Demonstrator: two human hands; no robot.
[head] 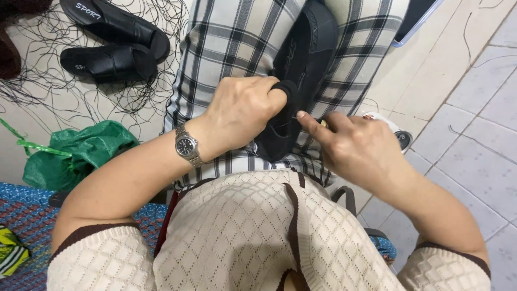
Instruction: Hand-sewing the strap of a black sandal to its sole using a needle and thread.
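Black fabric bunches under the left hand [245,116], fingers clamped on the heel end of the dark shoe [301,64] lying on the plaid lap. Its long axis runs away from the body, toe far. Right hand [355,148] sits just beside the heel, fingertips pinched together on something thin, perhaps a needle with thread; too small to tell. Two black sandals [113,46] lie well apart among loose threads.

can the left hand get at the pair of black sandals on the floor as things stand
Probably not right away: the left hand is gripping the black shoe on the lap. The sandals lie on the floor to that side among loose threads, with nothing in between.
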